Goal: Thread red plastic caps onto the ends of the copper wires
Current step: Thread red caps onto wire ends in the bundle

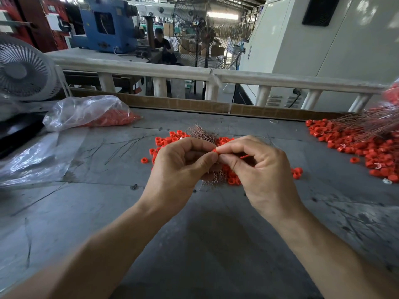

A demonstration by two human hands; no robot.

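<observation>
Small red cap point(214, 150) pinched between both hands; copper wires point(201, 132) bundled behind

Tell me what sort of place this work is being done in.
Most likely a factory floor or assembly workshop. A blue machine and a big pedestal fan stand under a high roof, and the grey workbench holds heaps of red caps and copper wires.
</observation>
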